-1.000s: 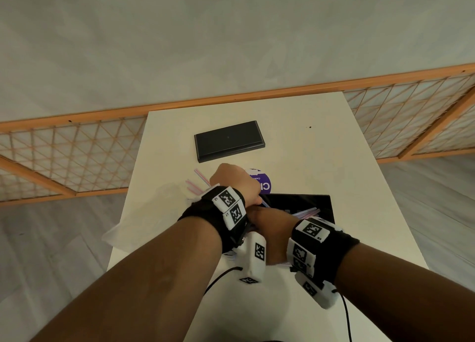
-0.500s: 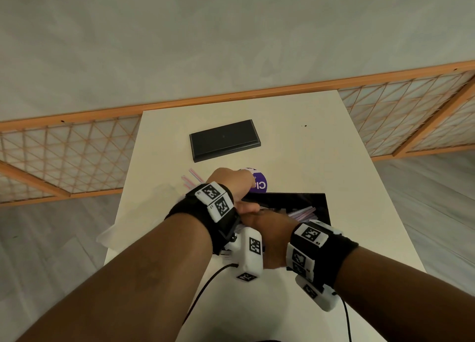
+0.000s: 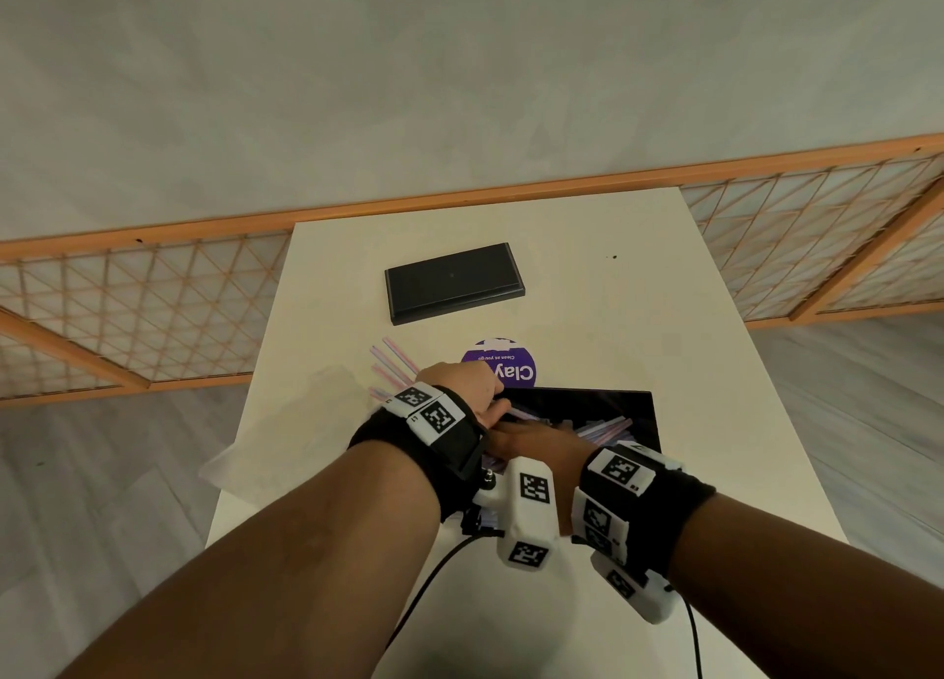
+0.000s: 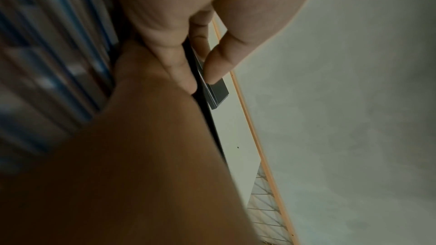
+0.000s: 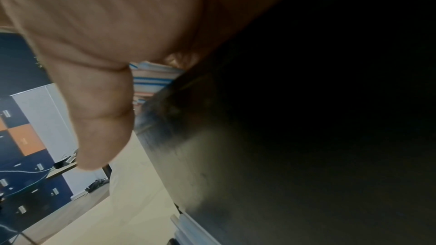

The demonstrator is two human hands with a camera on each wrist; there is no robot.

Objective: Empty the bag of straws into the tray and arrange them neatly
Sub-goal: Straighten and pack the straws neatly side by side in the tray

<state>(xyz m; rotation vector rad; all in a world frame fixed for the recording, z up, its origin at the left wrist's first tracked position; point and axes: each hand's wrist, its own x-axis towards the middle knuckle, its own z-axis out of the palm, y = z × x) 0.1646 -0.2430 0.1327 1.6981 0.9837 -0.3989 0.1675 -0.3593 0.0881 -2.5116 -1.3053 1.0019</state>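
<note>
Nearest me, the right hand (image 3: 536,448) lies flat over the striped straws (image 3: 603,429) in the black tray (image 3: 644,413), fingers stretched out and pressing on them. Just beyond, the left hand (image 3: 467,384) curls over the tray's far left corner, thumb and fingers pinching its rim. To the left lies the clear plastic bag (image 3: 286,443), a few pink straws (image 3: 393,367) poking out on the white table (image 3: 613,321). A purple round label (image 3: 505,367) sits behind the tray; farther off, a black rectangular lid (image 3: 453,282).
</note>
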